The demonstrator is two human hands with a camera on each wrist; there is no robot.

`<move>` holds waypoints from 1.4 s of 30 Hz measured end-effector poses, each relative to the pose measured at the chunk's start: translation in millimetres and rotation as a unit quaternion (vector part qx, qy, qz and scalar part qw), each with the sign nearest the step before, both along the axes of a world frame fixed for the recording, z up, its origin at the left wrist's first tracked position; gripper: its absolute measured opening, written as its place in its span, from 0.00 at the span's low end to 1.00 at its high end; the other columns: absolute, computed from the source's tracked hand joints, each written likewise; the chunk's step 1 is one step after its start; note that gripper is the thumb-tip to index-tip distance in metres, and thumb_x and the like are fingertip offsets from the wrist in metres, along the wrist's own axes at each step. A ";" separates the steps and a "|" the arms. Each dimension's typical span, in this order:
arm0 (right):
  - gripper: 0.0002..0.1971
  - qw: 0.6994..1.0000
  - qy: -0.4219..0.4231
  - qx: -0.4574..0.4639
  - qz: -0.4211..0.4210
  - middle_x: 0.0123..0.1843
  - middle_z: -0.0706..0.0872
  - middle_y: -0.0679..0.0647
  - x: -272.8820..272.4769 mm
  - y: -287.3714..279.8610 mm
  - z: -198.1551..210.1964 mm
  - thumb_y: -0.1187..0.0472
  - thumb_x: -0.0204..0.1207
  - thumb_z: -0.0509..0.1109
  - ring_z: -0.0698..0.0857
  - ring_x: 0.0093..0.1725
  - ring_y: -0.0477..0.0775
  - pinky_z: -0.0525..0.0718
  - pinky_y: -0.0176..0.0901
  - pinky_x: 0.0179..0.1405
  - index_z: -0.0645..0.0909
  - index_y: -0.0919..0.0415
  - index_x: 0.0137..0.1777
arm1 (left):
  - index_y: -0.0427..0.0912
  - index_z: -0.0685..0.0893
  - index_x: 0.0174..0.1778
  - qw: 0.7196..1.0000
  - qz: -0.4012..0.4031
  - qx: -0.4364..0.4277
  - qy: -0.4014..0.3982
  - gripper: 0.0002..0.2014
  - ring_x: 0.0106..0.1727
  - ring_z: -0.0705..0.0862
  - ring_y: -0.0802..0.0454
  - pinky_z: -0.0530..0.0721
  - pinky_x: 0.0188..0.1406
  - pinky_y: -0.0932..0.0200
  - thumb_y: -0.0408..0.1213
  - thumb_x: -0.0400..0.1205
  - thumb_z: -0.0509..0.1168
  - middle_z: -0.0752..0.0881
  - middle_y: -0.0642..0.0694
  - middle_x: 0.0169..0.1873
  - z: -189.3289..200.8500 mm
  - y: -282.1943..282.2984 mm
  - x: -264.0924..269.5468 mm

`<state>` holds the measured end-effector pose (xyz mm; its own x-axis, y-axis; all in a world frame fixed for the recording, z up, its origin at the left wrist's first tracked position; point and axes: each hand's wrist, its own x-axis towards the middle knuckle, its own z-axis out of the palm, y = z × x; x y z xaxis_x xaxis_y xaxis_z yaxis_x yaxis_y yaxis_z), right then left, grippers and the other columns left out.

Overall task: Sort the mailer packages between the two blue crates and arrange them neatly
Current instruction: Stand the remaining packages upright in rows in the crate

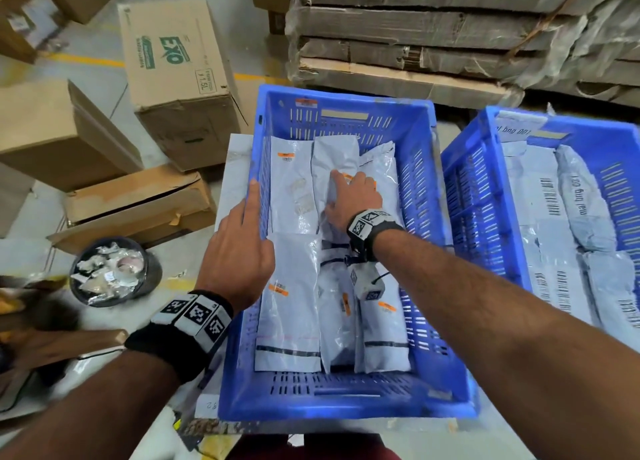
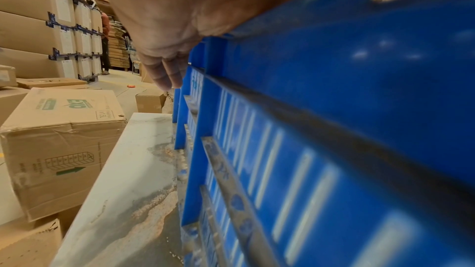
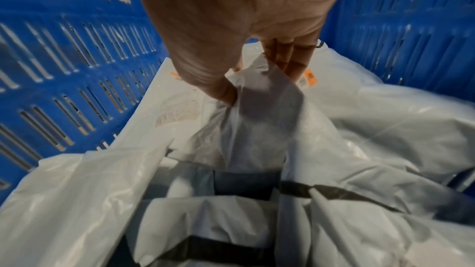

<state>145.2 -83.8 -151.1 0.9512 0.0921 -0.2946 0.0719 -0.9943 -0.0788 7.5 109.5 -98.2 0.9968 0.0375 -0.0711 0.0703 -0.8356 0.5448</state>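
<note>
Warehouse floor (image 1: 97,47) with yellow lines; cardboard boxes (image 1: 176,78) left of the hands, flattened cardboard stacks (image 1: 450,36) beyond.

- Near blue crate (image 1: 346,404): slotted plastic walls, upright on the counter (image 1: 239,168), holding grey-white mailer packages (image 1: 291,307) laid flat in two rows, some with orange stickers and a dark band.
- Centre far mailer (image 1: 334,158): creased, overlapping its neighbours.
- Second blue crate (image 1: 485,196): just right of the first, filled with barcoded mailers (image 1: 550,196) lying side by side.
</note>
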 end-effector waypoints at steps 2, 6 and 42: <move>0.27 1.000 -0.014 0.004 0.007 0.68 0.72 0.62 1.8 -0.7 4.9 0.52 0.80 0.67 0.75 0.67 0.66 0.77 0.58 0.63 0.66 0.50 0.78 | 0.49 0.41 0.90 1.000 0.000 0.003 -0.002 0.42 0.59 0.77 0.41 0.79 0.61 0.39 0.40 0.79 0.52 0.76 0.40 0.67 1.1 -0.3 -0.1; 0.25 0.999 -0.008 0.039 -0.006 0.70 0.70 0.63 7.1 -5.0 22.7 0.63 0.80 0.64 0.80 0.63 0.67 0.80 0.57 0.58 0.68 0.55 0.77 | 0.47 0.44 0.90 1.000 -0.001 0.006 -0.007 0.42 0.60 0.77 0.41 0.79 0.62 0.41 0.41 0.78 0.51 0.76 0.40 0.67 2.3 -0.6 -0.6; 0.37 0.930 0.163 0.031 0.328 0.68 0.75 0.57 -118.8 24.4 39.3 0.34 0.72 0.72 0.81 0.65 0.63 0.85 0.53 0.53 0.71 0.49 0.79 | 0.46 0.42 0.90 1.000 -0.008 0.029 -0.006 0.43 0.57 0.78 0.37 0.81 0.59 0.37 0.41 0.78 0.53 0.77 0.36 0.66 1.3 -0.3 0.2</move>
<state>26.4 -59.4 -111.8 0.5452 0.6479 -0.5320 0.6238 -0.7375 -0.2588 7.7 109.2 -96.9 0.9980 0.0247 -0.0582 0.0504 -0.8669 0.4959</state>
